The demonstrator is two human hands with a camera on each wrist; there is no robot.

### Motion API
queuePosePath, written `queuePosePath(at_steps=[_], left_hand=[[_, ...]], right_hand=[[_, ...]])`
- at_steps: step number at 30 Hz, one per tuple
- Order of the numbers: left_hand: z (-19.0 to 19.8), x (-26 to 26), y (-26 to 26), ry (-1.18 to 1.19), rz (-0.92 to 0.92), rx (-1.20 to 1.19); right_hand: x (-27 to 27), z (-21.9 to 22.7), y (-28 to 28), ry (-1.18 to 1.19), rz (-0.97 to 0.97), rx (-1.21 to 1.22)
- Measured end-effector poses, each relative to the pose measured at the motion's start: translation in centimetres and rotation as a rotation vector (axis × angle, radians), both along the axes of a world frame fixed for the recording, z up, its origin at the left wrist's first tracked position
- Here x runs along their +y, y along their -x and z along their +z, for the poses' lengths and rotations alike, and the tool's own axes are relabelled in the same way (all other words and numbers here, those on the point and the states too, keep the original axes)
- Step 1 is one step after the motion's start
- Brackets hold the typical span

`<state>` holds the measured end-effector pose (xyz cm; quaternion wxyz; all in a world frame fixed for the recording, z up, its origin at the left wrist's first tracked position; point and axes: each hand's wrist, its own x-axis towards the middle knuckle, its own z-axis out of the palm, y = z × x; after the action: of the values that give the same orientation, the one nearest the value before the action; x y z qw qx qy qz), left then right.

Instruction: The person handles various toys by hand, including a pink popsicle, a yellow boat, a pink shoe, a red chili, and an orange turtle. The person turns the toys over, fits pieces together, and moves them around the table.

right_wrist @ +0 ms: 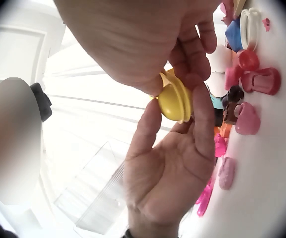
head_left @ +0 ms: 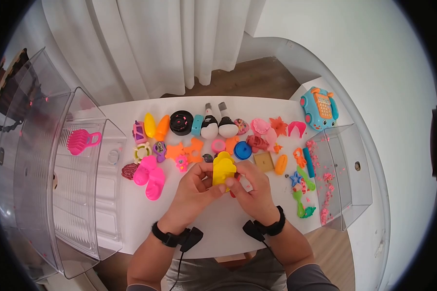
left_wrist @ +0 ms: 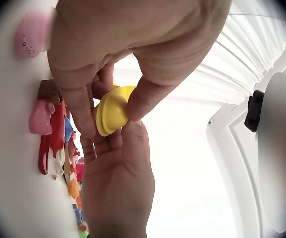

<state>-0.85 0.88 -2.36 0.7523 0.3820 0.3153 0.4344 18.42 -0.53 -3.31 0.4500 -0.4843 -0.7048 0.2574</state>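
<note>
A yellow plastic mould [head_left: 224,167] with a scalloped top is held up over the near middle of the table. My left hand [head_left: 194,190] pinches its left side between thumb and fingers, and my right hand [head_left: 251,188] pinches its right side. Seen from the left wrist, the yellow mould [left_wrist: 114,111] shows two layers lying against each other, with a rounded bulge. The right wrist view shows the same layered edge on the mould [right_wrist: 175,103], with fingers of both hands around it.
Many toys spread across the white table [head_left: 204,237], among them a pink mould [head_left: 149,177] and a blue round lid [head_left: 243,150]. A toy phone [head_left: 320,109] stands back right. Clear bins stand left and right; the left one holds a pink basket [head_left: 81,141].
</note>
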Motion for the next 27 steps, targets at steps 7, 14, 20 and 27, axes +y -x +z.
queuePosePath(at_steps=[7, 14, 20, 27], left_hand=[[0.3, 0.0, 0.5, 0.095, -0.098, -0.203], [-1.1, 0.1, 1.1, 0.081, -0.155, -0.317], [-1.3, 0.0, 1.1, 0.098, -0.174, -0.281], [-0.7, -0.1, 1.1, 0.081, -0.156, -0.208]], right_hand=[[0.2, 0.3, -0.5, 0.277, 0.046, 0.458], [0.6, 0.3, -0.9, 0.256, 0.218, 0.554], [0.6, 0.0, -0.8, 0.209, 0.249, 0.527], [0.3, -0.2, -1.1, 0.307, 0.267, 0.541]])
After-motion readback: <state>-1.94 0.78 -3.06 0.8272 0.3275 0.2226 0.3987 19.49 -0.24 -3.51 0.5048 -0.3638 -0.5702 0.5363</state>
